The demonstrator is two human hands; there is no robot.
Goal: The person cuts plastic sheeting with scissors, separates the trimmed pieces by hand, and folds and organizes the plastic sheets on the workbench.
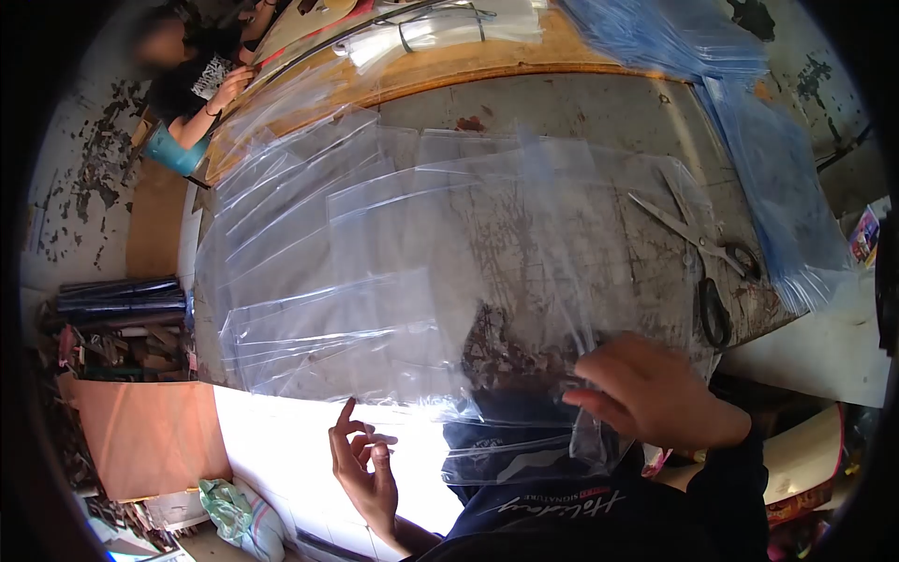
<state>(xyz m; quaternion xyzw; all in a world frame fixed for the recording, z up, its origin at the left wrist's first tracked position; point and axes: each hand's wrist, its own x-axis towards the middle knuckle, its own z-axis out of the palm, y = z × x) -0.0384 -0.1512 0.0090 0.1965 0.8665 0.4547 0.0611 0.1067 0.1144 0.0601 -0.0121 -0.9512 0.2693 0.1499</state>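
Clear plastic sheets (pixel 393 225) lie overlapping across the worn table, some reaching over its near edge. My right hand (pixel 651 389) is at the near right, its thumb and fingers closed on the edge of a clear plastic sheet (pixel 585 436) that hangs in front of my dark top. Near the front edge, my left hand (pixel 361 468) is palm up with fingers apart, just below the sheets, holding nothing. Open scissors (pixel 698 242) with black handles lie at the right of the table, beyond my right hand.
Blue plastic sheets (pixel 777 178) drape over the right side. A banded clear bundle (pixel 440 37) lies on the wooden surface (pixel 524 61) at the far side. Another person (pixel 192 94) is at the upper left. Dark rolls (pixel 122 302) and a green-white sack (pixel 239 515) stand at left.
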